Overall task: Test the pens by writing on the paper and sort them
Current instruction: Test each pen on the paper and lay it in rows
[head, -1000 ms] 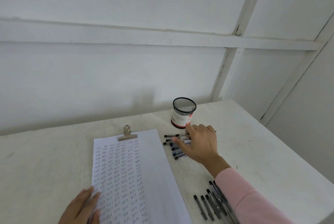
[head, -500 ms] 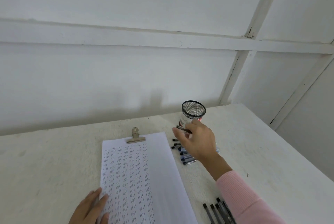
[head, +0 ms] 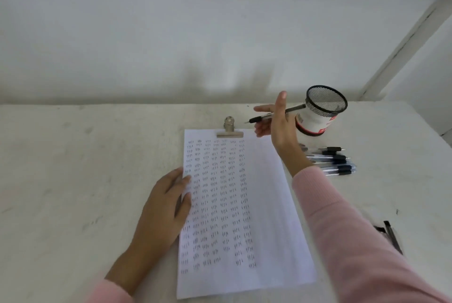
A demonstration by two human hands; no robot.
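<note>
A white sheet of paper (head: 264, 195), filled with columns of small pen marks, lies on the table under a metal clip (head: 229, 129). My left hand (head: 163, 207) rests flat on the paper's left edge. Above the sheet's top right corner, my right hand (head: 277, 119) holds a clear pen with a black grip (head: 263, 118) in the air, tip pointing left. Several more pens (head: 332, 160) lie in a pile right of the paper. Other dark pens (head: 391, 234) show beside my right sleeve.
A black mesh pen cup with a white and red label (head: 318, 116) stands just behind my right hand. The white table (head: 73, 180) runs to a white wall at the back. Its right edge lies near the frame's right side.
My right hand has lifted one pen from the pile and raised it up and left over the paper's top corner. My left hand has slid further up the paper's left edge.
</note>
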